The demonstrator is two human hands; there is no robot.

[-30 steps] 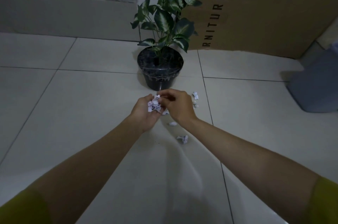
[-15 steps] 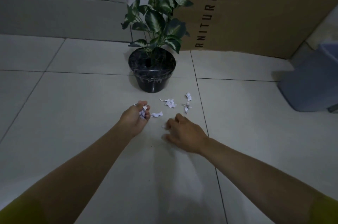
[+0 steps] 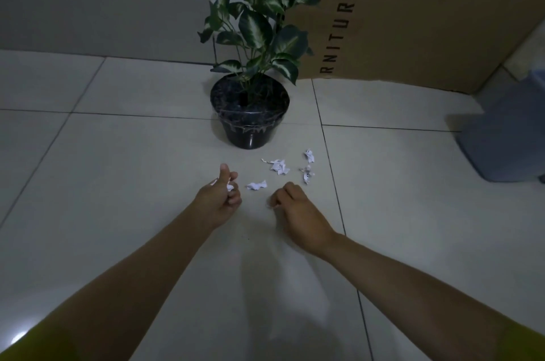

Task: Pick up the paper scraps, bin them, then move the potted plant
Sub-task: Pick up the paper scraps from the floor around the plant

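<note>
Scraps of white paper lie on the tiled floor in front of the black potted plant. Left hand is curled closed around gathered paper bits, white showing between thumb and fingers. Right hand is low over the tile, fingers bent down and pinched; something pale shows at the fingertips, but can't tell if it's a scrap being held. Nearest loose scrap sits between the two hands, just ahead of them, long axis roughly left-right. Three more lie farther toward the pot: a crumpled cluster, a piece at, and another. All three are ahead-right, so closer to the right hand. Grey-blue bin stands well off to the right, by the cardboard box. Judgement: still collecting; binning and moving the plant are not yet begun.
</note>
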